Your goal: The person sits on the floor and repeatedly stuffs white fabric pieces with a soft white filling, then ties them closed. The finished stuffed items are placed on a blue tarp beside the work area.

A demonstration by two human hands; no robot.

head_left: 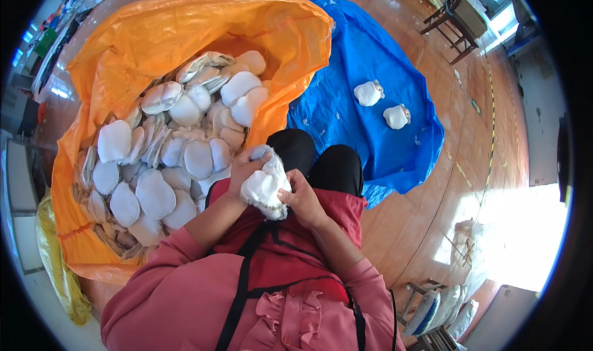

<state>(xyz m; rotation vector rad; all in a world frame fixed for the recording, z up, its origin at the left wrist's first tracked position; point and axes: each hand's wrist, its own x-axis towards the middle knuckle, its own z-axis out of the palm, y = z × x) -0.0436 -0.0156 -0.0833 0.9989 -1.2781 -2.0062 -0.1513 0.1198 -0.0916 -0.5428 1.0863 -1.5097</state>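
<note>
Above my lap my left hand (245,171) and my right hand (302,198) both grip a white cloth pad (265,187), bunched up and fuzzy along its edge. Left fingers close round its upper left side, while the right thumb and fingers pinch its right side. Just beyond my left hand, a big orange sack (204,17) lies wide open, filled with flat, rounded pale pads (155,193). On a blue sheet (346,54) to the right lie two balled-up white cloth bundles, one farther off (369,93) and one nearer (396,117).
A wooden chair (460,20) stands at the far right. Yellow-and-black tape (492,122) runs along the reddish floor. At lower right are stacked cushion-like bundles (445,308). A yellow plastic sack (58,271) lies left of the orange one.
</note>
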